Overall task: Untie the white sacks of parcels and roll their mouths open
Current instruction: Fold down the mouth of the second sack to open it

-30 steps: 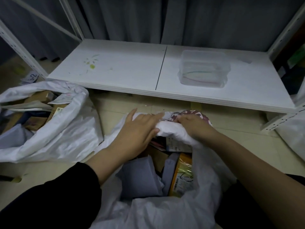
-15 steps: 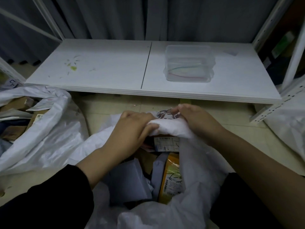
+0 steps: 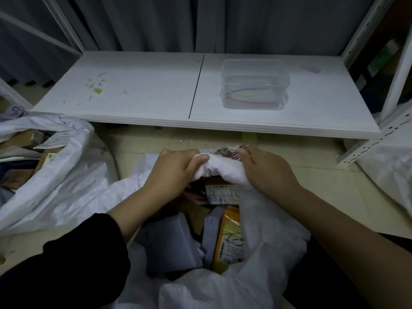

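Left hand point(image 3: 176, 168), flatter a second ago, curling around rolled far rim point(image 3: 223, 169) of white sack point(image 3: 267, 230); right hand point(image 3: 267, 170) gripping same rim. Sack untied; roll progressing.

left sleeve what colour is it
Black; the left sleeve shows best in the head view.

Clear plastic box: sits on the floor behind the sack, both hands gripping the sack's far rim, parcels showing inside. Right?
One thing is wrong. In the head view the clear plastic box sits on the white shelf, not on the floor. The rest holds: the left hand and right hand both grip the far rim of the sack, and parcels show inside.
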